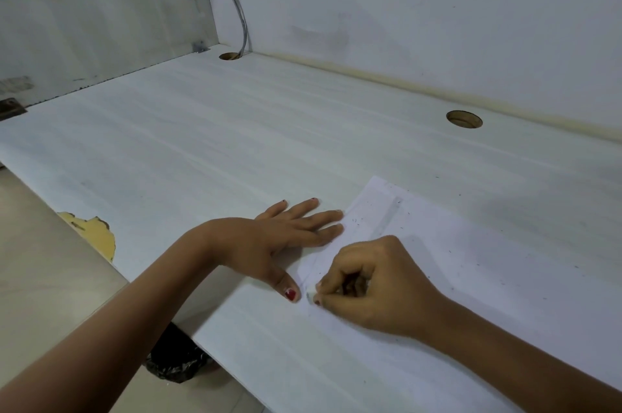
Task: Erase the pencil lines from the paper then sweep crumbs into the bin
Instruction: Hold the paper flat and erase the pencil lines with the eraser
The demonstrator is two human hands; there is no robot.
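The paper (471, 261) is pinned flat on the bench (202, 150) by the spread left hand (269, 244); a small eraser (310, 294) is pinched in the right hand (367, 288) at a faint line. Crumbs (356, 219) lie scattered — erasing seems unfinished, and sweeping into the bin (175, 365) below is not yet begun.

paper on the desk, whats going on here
A person is rubbing at a sheet of paper on a white desk. The left hand lies flat, pinning the sheet's left edge, while the right hand pinches what looks like a small eraser at the sheet's near-left edge. Dark crumbs are scattered over the paper, not yet swept. A black-lined bin sits on the floor under the desk edge.
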